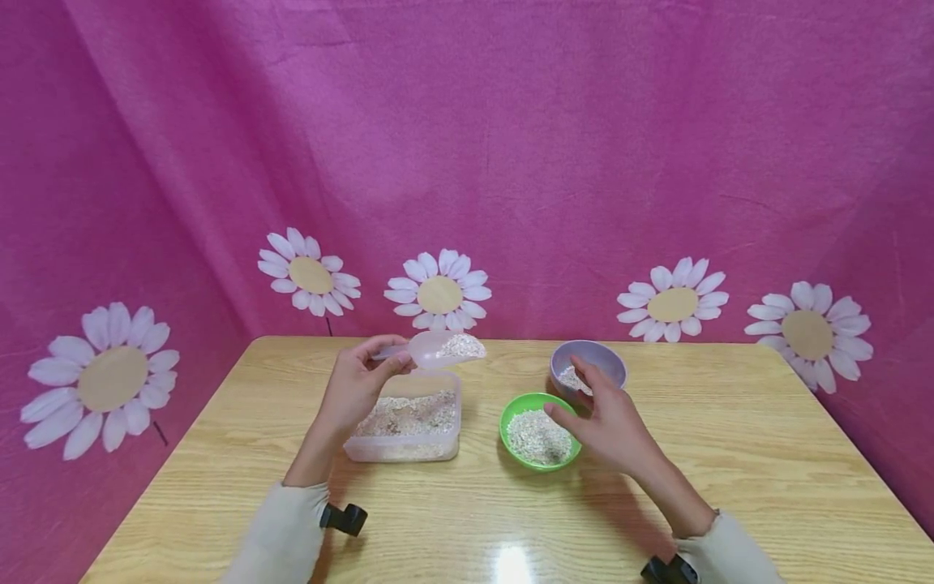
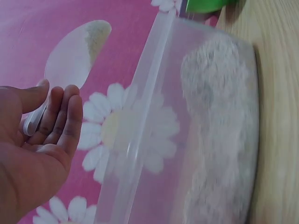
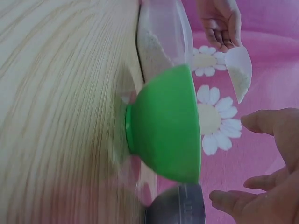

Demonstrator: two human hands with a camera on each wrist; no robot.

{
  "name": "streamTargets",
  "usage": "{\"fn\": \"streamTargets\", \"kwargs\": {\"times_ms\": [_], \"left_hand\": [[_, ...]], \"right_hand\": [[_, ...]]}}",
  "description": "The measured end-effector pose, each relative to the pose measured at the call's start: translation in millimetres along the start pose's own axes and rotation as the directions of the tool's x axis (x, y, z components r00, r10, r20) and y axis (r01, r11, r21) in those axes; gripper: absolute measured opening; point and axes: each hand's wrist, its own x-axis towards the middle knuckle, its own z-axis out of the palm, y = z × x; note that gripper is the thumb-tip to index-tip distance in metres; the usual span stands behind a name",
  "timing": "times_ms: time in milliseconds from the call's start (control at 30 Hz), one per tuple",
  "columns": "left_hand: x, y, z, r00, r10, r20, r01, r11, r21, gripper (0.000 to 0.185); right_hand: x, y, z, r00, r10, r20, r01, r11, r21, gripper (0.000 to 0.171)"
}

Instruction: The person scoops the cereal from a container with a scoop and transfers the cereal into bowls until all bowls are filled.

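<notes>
— Scoop (image 1: 445,349), clear plastic, heaped with oat flakes: do you see where it is?

— Yes, raised just above the far edge of the clear tub (image 1: 405,426). The left hand (image 1: 355,388) holds it by the handle, the fingers (image 2: 60,116) curled round the handle with the thumb along the top. From the left wrist the flakes sit at the far end of the scoop's bowl.

— And the tub itself?

— It stands on the table (image 1: 730,454), left of the middle, and is roughly half full of the same pale flakes.

— What is the right hand (image 1: 609,422) doing?

— It holds nothing. The fingers (image 3: 275,123) are loosely spread and relaxed, hovering over the near right side of the green bowl (image 1: 538,440). Whether a fingertip touches the rim I cannot tell.

— What's in that bowl?

— A layer of flakes across the bottom. Just behind it and a little to the right stands a purple bowl (image 1: 588,369), with a smaller heap of flakes inside; the right hand's fingers partly cover its front rim from where I stand.

— How do the bowls sit to the tub?

— The green bowl is just beside the tub's right end, the two apart by a narrow gap. The purple one is near the green one, almost touching.

— Anything behind?

— A pink cloth (image 1: 511,146) printed with white daisies (image 1: 440,292).
</notes>
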Motion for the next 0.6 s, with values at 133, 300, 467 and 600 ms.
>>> {"fn": "streamTargets", "kwargs": {"times_ms": [133, 300, 467, 600], "left_hand": [[10.4, 4.2, 20.2, 1.0, 0.013, 0.023, -0.013, 1.0, -0.013, 0.023], [21.8, 10.5, 46.0, 0.998, 0.038, 0.049, -0.038, 0.999, -0.009, 0.026], [32.1, 16.1, 68.8, 0.996, 0.053, 0.066, -0.053, 0.999, 0.006, 0.026], [41.1, 17.9, 85.3, 0.995, 0.041, 0.092, -0.041, 0.999, 0.002, 0.022]], "right_hand": [[-0.9, 7.1, -7.0, 0.998, 0.009, -0.057, -0.014, 0.997, -0.076, 0.082], [-2.8, 12.8, -16.2, 0.996, 0.037, -0.079, -0.044, 0.995, -0.09, 0.083], [-5.1, 19.5, -22.9, 0.994, 0.019, -0.108, -0.027, 0.997, -0.073, 0.082], [-5.4, 26.6, -26.2, 0.992, 0.008, -0.129, -0.019, 0.997, -0.079, 0.08]]}}
